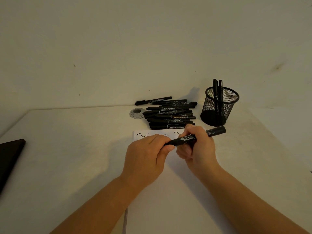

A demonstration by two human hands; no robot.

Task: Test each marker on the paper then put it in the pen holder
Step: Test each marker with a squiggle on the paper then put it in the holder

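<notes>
A thick black marker (194, 136) lies across both hands above the white paper (168, 191). My right hand (197, 146) grips its barrel, and my left hand (148, 152) pinches the cap end on the left. Three wavy black test lines (142, 135) run along the paper's top edge. A pile of black markers (167, 114) sits just behind the paper. The black mesh pen holder (219, 107) stands at the back right with two markers (217, 90) upright inside.
A round grey cable grommet (137, 113) is set into the desk left of the pile. A dark flat object (10, 157) lies at the left edge. The wall rises right behind the desk.
</notes>
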